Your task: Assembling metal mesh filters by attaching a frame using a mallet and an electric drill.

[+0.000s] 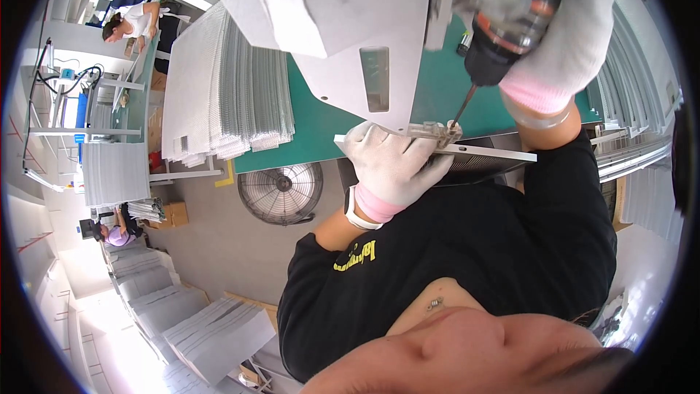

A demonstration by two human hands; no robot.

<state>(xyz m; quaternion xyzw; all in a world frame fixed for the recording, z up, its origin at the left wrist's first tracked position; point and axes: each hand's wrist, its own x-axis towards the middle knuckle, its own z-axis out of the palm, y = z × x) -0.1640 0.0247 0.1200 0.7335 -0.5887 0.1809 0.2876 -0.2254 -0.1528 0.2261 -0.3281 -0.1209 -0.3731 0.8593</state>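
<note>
1. I took the small metal bracket (430, 131) as my landmark. It sat on the near edge of the green bench top (321, 120), at the end of a long white metal strip (485, 152).
2. Left hand (390, 164), in a white glove with a pink cuff: fingers curled and pressed together, clamped on the strip right at the bracket, fingertips touching the bracket's left side.
3. Right hand (576, 29), gloved the same way: fingers wrapped tight round the grip of a cordless driver (510, 18), up and to the right of the bracket. I could not tell whether a finger lay on the trigger.
4. Driver bit (462, 108): slanted down and left, its tip meeting the bracket's right end. The bit's long axis ran steeply across the strip, which stretched away to the right of the bracket.
5. Key relation: the bracket lay directly under the bit tip and just right of the left fingertips. The left hand was the nearer; the right reached it only through the tool.
6. A grey sheet-metal panel (350, 44) with a rectangular slot lay above and left of the bracket.
7. Stacks of white louvred sheets (219, 87) stood further left on the bench. A round floor fan (281, 191) stood below and left.
8. Containers: none with visible contents near the bracket.
</note>
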